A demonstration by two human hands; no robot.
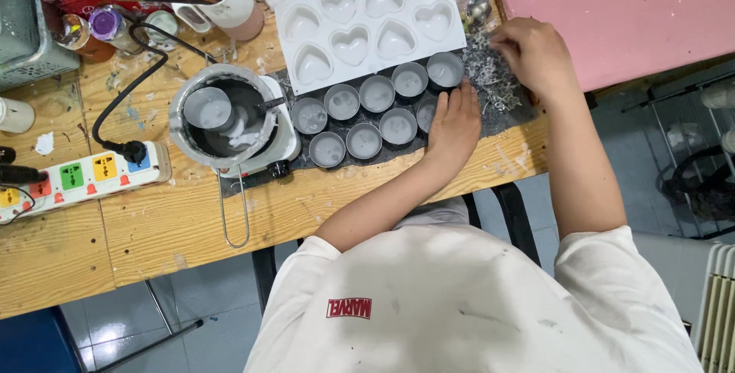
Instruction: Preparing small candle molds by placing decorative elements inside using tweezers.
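Small round grey cups (377,93), nine visible, sit in two rows on a dark mat (501,113) at the table's front edge, each filled with pale grey set material. Left hand (453,123) lies flat over the right end of the rows, grip loose, fingers extended and touching the cups, nothing clasped. Right hand (534,53) rests on a pile of small metal bits (490,74) just right of the cups; fingers curled, can't tell if it has hold of any. Table (153,220) is light wood, stained and splattered; grey tiled floor below. Behind the cups: white heart-shaped mould tray (367,17). Left of them: melting pot (222,117) on a white base, wire handle, then a power strip (80,178). Pink board (628,13) at the right.
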